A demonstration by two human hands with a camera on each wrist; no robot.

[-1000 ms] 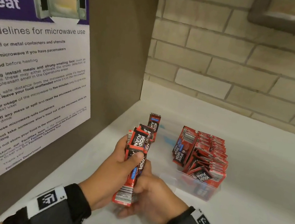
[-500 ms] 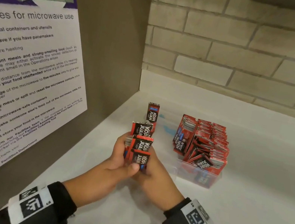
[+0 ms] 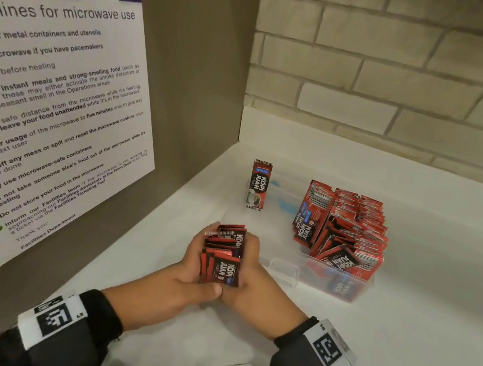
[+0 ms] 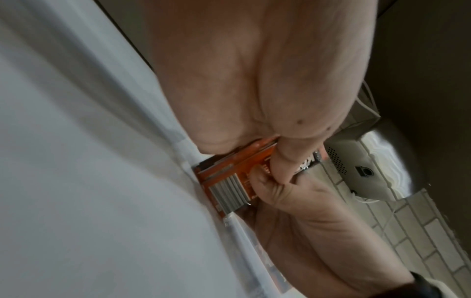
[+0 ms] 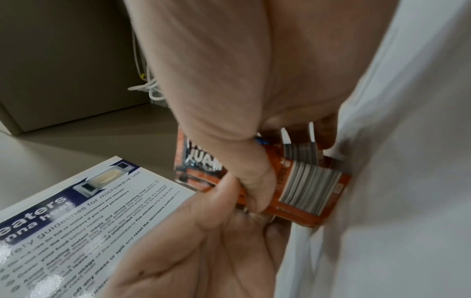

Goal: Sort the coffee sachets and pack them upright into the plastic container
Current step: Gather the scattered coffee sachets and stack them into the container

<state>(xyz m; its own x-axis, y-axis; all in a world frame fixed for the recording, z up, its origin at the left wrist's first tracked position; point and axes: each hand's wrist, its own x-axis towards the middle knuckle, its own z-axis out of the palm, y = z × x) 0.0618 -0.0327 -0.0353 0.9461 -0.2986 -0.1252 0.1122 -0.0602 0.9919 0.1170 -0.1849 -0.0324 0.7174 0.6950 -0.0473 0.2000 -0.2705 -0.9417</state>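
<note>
**Sachet bundle squared up between both hands on the worktop**

Since half a second ago, we have lowered the bundle of coffee sachets and pressed it together: then the sachets fanned out at staggered heights above our fingers, now their tops sit nearly level and their lower ends rest on the white worktop. A second ago our left hand alone held a long loose fan of them.

Our left hand wraps the bundle from its left side, fingers curled round it, thumb pressed on the near face. Our right hand closes on it from the right the same way, and the two thumbs meet at the near bottom of the bundle. In the left wrist view the bundle shows its striped ends against the worktop; in the right wrist view the bundle is pinched between thumb and fingers.

The bundle stands towards the worktop's left side, near the brown side panel. The clear plastic container sits to the right of our hands, apart from them, nearer the brick back wall. Its right part is packed with upright red sachets, some leaning; its left part looks empty. A single sachet stands upright towards the back left corner of the worktop. A microwave-use poster hangs on the side panel.
</note>
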